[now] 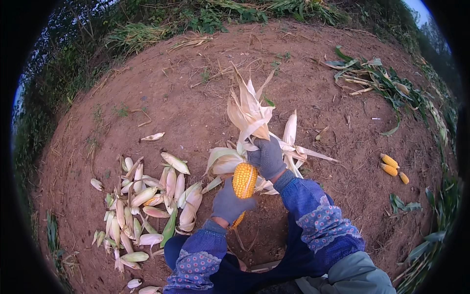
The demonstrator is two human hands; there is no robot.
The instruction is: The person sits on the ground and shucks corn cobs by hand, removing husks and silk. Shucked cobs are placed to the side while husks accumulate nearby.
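Observation:
My left hand (229, 202), in a grey glove, is closed around an ear of corn (245, 180) with bare yellow kernels. Yellow kernels also show below my fingers; whether they belong to the same ear I cannot tell. My right hand (270, 156), gloved alike, grips pale dry husk leaves (251, 114) just above the ear, and they stick up past my fist. Another peeled-back husk flap (224, 160) hangs to the left of the ear. Loose husks (290, 132) lie on the soil beyond my right hand.
A pile of corn ears in husks (136, 205) lies left on the reddish soil (176, 92). Several small yellow cobs (389, 169) lie to the right. Cut green stalks (385, 82) lie farther right, and bushes (66, 55) border the far left.

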